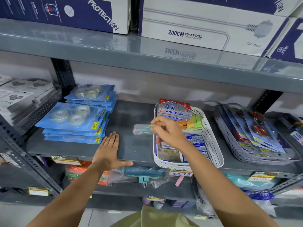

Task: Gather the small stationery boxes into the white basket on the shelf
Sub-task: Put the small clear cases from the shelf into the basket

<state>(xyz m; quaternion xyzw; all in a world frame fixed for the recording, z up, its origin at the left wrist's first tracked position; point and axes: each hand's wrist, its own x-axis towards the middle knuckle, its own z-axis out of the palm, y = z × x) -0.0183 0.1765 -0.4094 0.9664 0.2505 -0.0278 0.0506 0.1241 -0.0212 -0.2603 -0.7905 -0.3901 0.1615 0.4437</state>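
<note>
We see our left hand [109, 150] lying flat on the grey shelf [131, 145], palm down, fingers straight and close together and the thumb stretched out along the shelf's front edge; it holds nothing. Just beyond and to the left of its fingertips sits a stack of blue tape packs [77, 117], the nearest pack almost touching them.

Our right hand [167, 132] hovers over the left rim of the white basket [211, 141], fingers curled and bunched. It pinches one end of a small clear box [141, 129], which sticks out to the left of the fingers, lying level above the bare shelf just outside the basket's left wall. The image is blurred there, so we cannot tell exactly which fingers press on it, or whether the box touches the shelf.

Beyond this hand, at the far end of the basket, red and silver boxes [174, 111] are stacked, rising above the rim. To the right of them, still inside the basket, lie orange and green sticky pads [195, 122]. Beneath and nearer than the hand, more small blue and white boxes [195, 141] fill the basket's floor, partly hidden by our wrist.

Well to the right of the right hand stands a grey basket [229, 141] of carded scissors.
</note>
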